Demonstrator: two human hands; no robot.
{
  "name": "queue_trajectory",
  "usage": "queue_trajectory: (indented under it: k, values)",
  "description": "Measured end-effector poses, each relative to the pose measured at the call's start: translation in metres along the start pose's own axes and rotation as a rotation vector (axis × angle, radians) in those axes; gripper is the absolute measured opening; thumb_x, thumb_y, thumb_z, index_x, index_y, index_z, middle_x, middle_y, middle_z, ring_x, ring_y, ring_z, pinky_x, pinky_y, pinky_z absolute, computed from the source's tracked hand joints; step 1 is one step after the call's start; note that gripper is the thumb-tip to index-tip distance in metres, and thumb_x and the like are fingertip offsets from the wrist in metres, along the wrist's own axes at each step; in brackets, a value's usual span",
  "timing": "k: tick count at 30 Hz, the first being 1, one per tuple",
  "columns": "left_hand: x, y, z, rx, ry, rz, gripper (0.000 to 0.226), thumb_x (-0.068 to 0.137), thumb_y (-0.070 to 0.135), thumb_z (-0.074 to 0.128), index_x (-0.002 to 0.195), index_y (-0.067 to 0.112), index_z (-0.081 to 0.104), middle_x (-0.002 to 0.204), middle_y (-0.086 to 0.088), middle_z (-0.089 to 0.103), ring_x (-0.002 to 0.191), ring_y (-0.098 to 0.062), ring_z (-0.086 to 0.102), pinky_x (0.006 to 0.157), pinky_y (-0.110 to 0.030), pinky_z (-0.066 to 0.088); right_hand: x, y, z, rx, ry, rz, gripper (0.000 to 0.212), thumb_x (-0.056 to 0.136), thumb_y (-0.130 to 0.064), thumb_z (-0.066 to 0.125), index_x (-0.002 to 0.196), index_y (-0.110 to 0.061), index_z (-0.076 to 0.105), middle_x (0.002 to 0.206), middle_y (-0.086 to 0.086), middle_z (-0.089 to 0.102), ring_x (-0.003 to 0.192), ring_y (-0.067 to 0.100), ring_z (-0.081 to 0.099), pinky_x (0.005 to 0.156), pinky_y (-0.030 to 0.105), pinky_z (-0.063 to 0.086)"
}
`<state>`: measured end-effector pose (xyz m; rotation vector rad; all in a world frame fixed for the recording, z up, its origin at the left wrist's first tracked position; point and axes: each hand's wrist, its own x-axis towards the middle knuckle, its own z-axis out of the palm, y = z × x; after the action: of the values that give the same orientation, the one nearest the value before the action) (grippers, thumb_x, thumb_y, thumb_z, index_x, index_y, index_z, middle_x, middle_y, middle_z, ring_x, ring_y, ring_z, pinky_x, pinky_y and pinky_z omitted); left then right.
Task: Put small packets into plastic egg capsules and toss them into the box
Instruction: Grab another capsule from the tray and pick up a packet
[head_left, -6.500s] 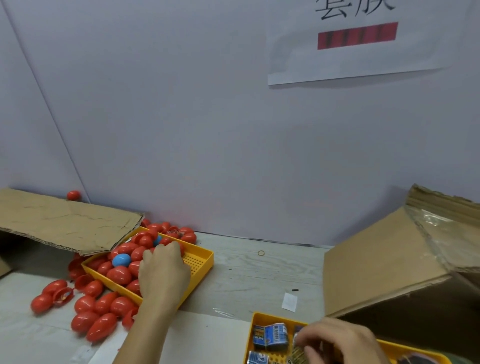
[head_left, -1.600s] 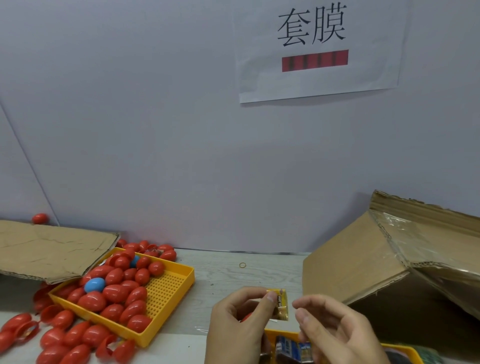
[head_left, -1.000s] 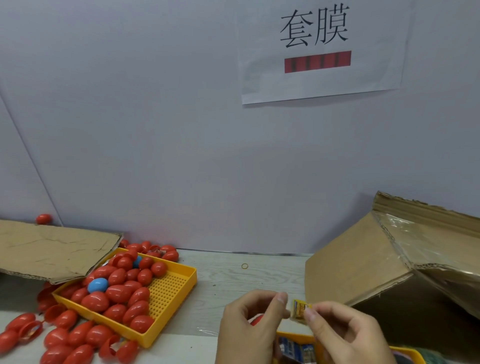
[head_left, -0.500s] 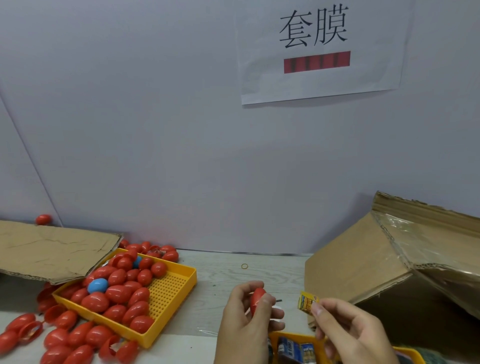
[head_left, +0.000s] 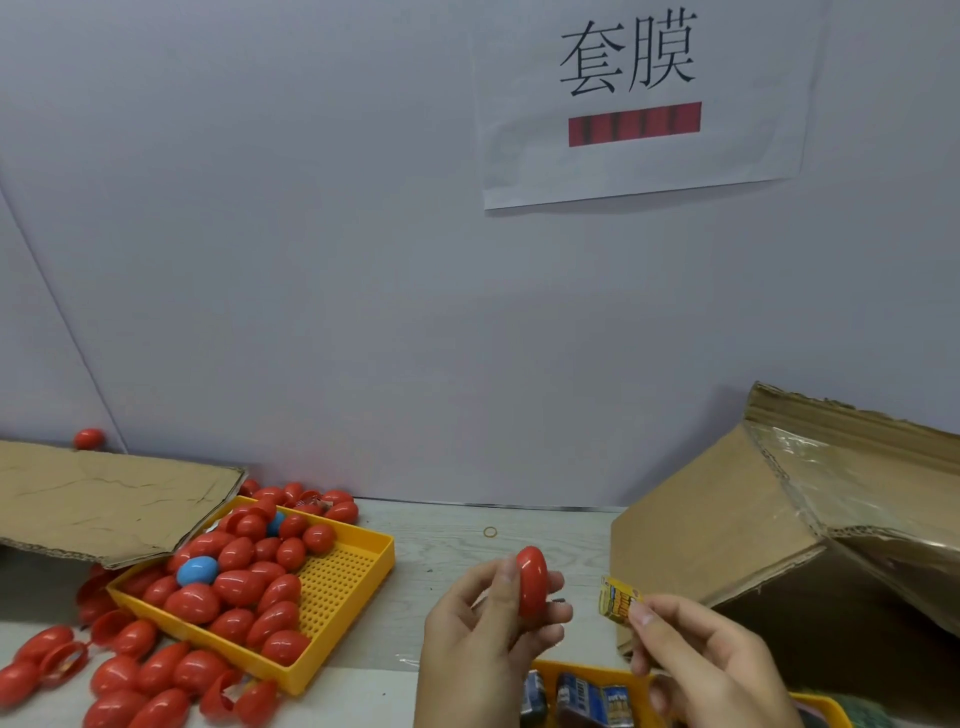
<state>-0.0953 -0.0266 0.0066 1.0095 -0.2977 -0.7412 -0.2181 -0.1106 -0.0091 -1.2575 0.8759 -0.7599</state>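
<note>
We see the left hand (head_left: 483, 629) with its grip closed around a red egg capsule (head_left: 533, 580), upright above the table (head_left: 457, 551). Right hand (head_left: 711, 665) pinches a yellow packet (head_left: 617, 598) just beside the capsule, not touching. Cardboard box (head_left: 753, 525) sits at right, yellow tray (head_left: 332, 587) of capsules at left.

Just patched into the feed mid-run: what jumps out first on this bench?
The heap of red egg capsules filling the yellow tray at left and spilling onto the table. In front, the left hand holds a red capsule while the right hand pinches a yellow packet. The open cardboard box sits at right.
</note>
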Motion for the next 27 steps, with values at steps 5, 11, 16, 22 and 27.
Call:
queue_trajectory:
  k: [5,11,16,22,27]
  values:
    - [-0.004,0.006,0.000,-0.247,-0.004,-0.148,0.032,0.094,0.015,0.053,0.095,-0.016,0.062,0.079,-0.031,0.070,0.049,-0.028,0.067,0.041,-0.026,0.054,0.000,0.000,0.000,-0.004,-0.005,0.001,0.010,0.084,-0.007,0.068,0.075,-0.002,0.072,0.054,0.017,0.058,0.049,0.027,0.046,0.052,0.033,0.036]
    - [-0.006,0.012,-0.001,-0.350,0.028,-0.235,0.038,0.098,0.016,0.051,0.096,-0.020,0.059,0.068,-0.028,0.066,0.045,-0.027,0.065,0.038,-0.028,0.054,0.001,0.000,-0.001,-0.026,-0.021,-0.005,0.015,0.083,-0.008,0.068,0.069,-0.005,0.074,0.055,0.017,0.059,0.053,0.029,0.048,0.054,0.036,0.038]
    - [-0.005,0.011,-0.001,-0.358,0.049,-0.253,0.036,0.097,0.015,0.053,0.097,-0.021,0.058,0.070,-0.029,0.067,0.047,-0.030,0.066,0.038,-0.029,0.054,0.000,0.000,-0.001,-0.025,-0.012,-0.002,0.012,0.084,-0.008,0.068,0.073,-0.004,0.073,0.055,0.016,0.059,0.052,0.028,0.048,0.054,0.035,0.038]
    - [-0.004,0.007,-0.002,-0.292,0.033,-0.202,0.030,0.082,0.007,0.064,0.098,-0.019,0.060,0.076,-0.032,0.067,0.056,-0.036,0.069,0.042,-0.028,0.056,0.000,0.000,-0.001,-0.008,-0.010,0.011,0.012,0.083,-0.007,0.068,0.073,-0.003,0.073,0.054,0.017,0.058,0.052,0.028,0.046,0.053,0.034,0.036]
    - [-0.002,0.005,-0.003,-0.265,0.050,-0.138,0.042,0.063,0.004,0.069,0.099,-0.014,0.061,0.088,-0.032,0.067,0.063,-0.041,0.071,0.046,-0.031,0.058,-0.001,-0.002,0.000,-0.018,-0.011,0.017,0.011,0.083,-0.008,0.068,0.075,-0.002,0.073,0.054,0.016,0.058,0.053,0.028,0.047,0.054,0.035,0.037]
